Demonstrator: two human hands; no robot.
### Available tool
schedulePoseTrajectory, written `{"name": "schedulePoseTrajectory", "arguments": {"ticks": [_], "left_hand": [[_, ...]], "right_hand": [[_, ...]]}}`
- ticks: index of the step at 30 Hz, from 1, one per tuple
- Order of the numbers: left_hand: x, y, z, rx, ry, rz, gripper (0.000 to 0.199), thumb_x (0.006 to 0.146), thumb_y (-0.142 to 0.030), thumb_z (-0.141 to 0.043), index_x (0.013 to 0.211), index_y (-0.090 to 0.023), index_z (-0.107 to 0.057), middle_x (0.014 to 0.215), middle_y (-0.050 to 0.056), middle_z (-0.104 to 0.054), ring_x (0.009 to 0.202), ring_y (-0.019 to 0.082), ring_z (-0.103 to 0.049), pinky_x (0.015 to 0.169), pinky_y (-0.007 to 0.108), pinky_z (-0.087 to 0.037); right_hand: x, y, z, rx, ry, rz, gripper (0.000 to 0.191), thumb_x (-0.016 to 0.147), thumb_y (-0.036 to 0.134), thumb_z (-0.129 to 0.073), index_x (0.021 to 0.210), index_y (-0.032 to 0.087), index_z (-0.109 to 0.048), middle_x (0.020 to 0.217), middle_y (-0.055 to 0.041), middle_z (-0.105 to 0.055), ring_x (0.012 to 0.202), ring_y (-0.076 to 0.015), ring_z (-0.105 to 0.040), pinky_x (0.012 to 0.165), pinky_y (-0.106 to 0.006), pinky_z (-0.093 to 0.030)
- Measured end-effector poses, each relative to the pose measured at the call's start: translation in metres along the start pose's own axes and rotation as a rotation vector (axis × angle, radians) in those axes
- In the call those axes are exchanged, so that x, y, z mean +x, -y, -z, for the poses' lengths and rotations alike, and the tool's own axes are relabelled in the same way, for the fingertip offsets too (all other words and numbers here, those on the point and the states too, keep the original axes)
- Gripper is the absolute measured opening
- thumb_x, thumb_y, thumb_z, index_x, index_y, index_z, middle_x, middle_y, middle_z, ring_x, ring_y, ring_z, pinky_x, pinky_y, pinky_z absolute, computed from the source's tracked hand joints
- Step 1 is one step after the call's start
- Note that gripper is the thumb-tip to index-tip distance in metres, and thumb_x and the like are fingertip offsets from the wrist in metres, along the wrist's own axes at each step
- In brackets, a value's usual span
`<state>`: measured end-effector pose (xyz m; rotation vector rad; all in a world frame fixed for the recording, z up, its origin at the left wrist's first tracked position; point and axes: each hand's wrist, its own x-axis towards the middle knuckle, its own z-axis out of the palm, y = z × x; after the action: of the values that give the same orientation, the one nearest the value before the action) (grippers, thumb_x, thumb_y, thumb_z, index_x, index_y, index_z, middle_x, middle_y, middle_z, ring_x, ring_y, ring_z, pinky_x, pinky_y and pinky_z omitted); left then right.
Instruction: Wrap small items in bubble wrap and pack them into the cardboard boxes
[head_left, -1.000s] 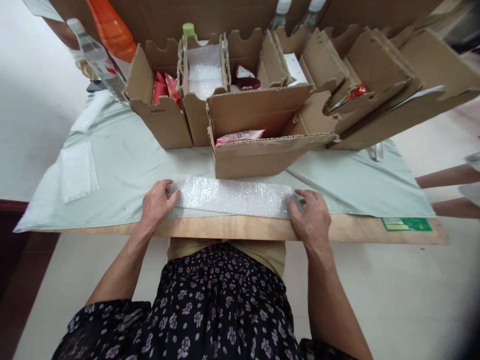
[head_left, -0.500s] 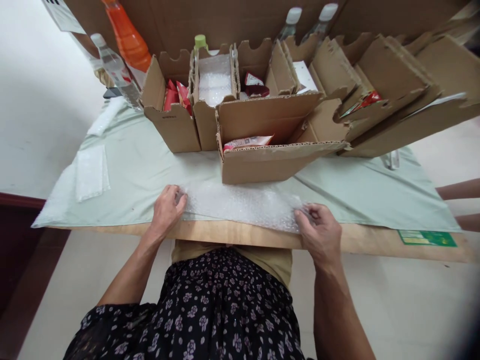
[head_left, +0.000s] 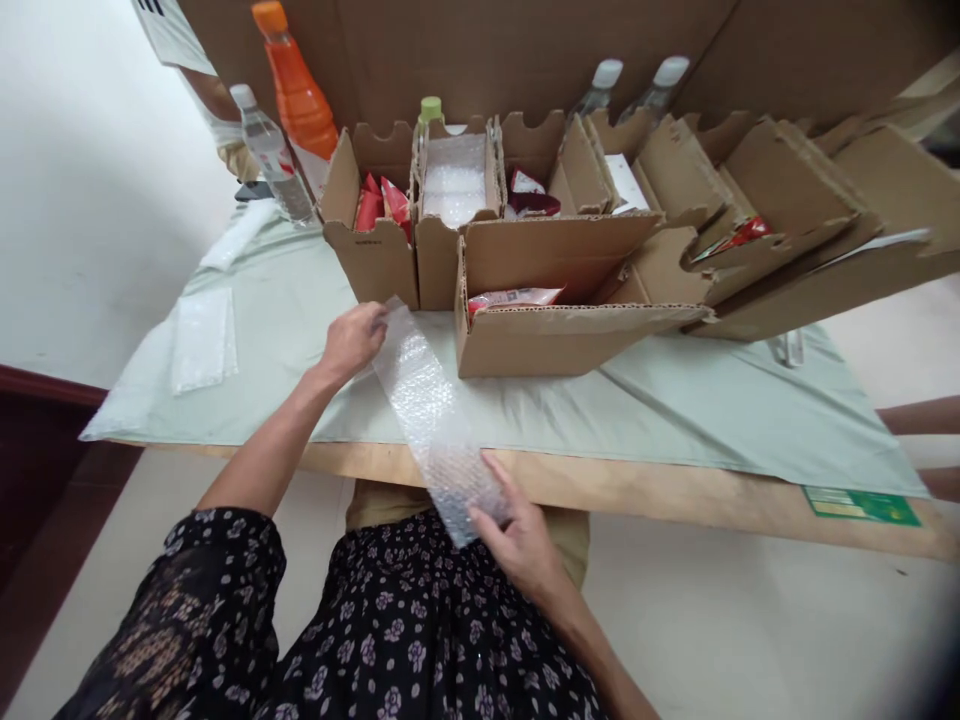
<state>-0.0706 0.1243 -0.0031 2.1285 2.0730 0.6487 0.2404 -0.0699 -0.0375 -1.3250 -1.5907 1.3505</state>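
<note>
A clear strip of bubble wrap [head_left: 424,400] stretches slantwise between my two hands, its near end reaching past the table's front edge. My left hand [head_left: 354,342] is closed on its far upper corner, close to the cardboard boxes. At the near end, my right hand [head_left: 517,530] grips the strip between thumb and fingers, the index finger stretched along its edge. Just right of the strip stands a long open cardboard box [head_left: 555,345] with a red and white packet [head_left: 517,297] inside.
Several cardboard boxes [head_left: 375,265] stand in a row behind, one holding folded bubble wrap [head_left: 455,180]. An orange bottle [head_left: 300,95] and a clear bottle [head_left: 271,155] are at back left. Flat bubble wrap pieces [head_left: 202,340] lie on the green cloth [head_left: 300,400]. A person's legs [head_left: 926,418] show at right.
The bubble wrap has turned from lying crosswise to a slant. My left hand has moved away from me toward the boxes; my right hand has come left and nearer my body.
</note>
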Motion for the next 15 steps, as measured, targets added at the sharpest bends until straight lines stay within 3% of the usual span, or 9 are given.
{"name": "schedulePoseTrajectory", "arguments": {"ticks": [3, 5, 8, 10, 12, 15], "left_hand": [[0.025, -0.013, -0.017, 0.089, 0.111, -0.123, 0.030, 0.088, -0.016, -0.054, 0.110, -0.019, -0.074, 0.109, 0.012, -0.077, 0.102, 0.029, -0.071, 0.091, 0.041, -0.054], [0.032, -0.023, -0.026, 0.109, 0.144, -0.176, 0.032, 0.088, -0.014, -0.054, 0.113, -0.017, -0.074, 0.109, 0.014, -0.076, 0.104, 0.031, -0.070, 0.093, 0.044, -0.053], [0.023, -0.034, -0.030, 0.083, 0.054, -0.198, 0.040, 0.089, -0.014, -0.057, 0.126, -0.017, -0.070, 0.124, 0.016, -0.071, 0.120, 0.035, -0.063, 0.103, 0.051, -0.048], [0.000, -0.038, -0.027, 0.039, -0.065, -0.222, 0.040, 0.092, -0.016, -0.057, 0.130, -0.018, -0.068, 0.131, 0.016, -0.067, 0.125, 0.034, -0.059, 0.108, 0.053, -0.044], [-0.034, -0.037, -0.023, -0.020, -0.149, -0.254, 0.032, 0.097, -0.019, -0.054, 0.124, -0.019, -0.070, 0.126, 0.014, -0.069, 0.121, 0.031, -0.061, 0.106, 0.052, -0.045], [-0.093, -0.031, -0.017, -0.128, -0.161, -0.283, 0.026, 0.098, -0.018, -0.052, 0.113, -0.018, -0.073, 0.111, 0.012, -0.074, 0.111, 0.028, -0.065, 0.101, 0.047, -0.050]], "right_hand": [[-0.005, 0.004, -0.028, 0.001, 0.170, -0.012, 0.069, 0.090, 0.022, -0.061, 0.157, 0.023, -0.046, 0.091, -0.0011, -0.074, 0.068, -0.0152, -0.065, 0.068, -0.029, -0.058], [-0.007, 0.005, -0.036, 0.004, 0.207, -0.007, 0.067, 0.089, 0.021, -0.060, 0.155, 0.023, -0.047, 0.089, 0.0003, -0.072, 0.065, -0.0131, -0.062, 0.064, -0.026, -0.055], [-0.007, 0.002, -0.036, 0.013, 0.154, 0.014, 0.053, 0.090, 0.024, -0.060, 0.143, 0.022, -0.054, 0.096, -0.0028, -0.073, 0.073, -0.0142, -0.067, 0.070, -0.027, -0.057], [-0.006, 0.000, -0.034, 0.030, 0.099, 0.024, 0.045, 0.091, 0.025, -0.059, 0.137, 0.022, -0.055, 0.094, -0.0031, -0.073, 0.077, -0.0154, -0.069, 0.075, -0.028, -0.059], [-0.003, -0.003, -0.034, 0.051, 0.069, 0.022, 0.041, 0.092, 0.025, -0.058, 0.133, 0.021, -0.055, 0.090, -0.0023, -0.073, 0.078, -0.0158, -0.070, 0.078, -0.029, -0.060], [0.001, -0.006, -0.035, 0.058, 0.066, 0.007, 0.039, 0.092, 0.026, -0.058, 0.131, 0.021, -0.056, 0.088, -0.0013, -0.074, 0.078, -0.0160, -0.072, 0.079, -0.029, -0.060]]}}
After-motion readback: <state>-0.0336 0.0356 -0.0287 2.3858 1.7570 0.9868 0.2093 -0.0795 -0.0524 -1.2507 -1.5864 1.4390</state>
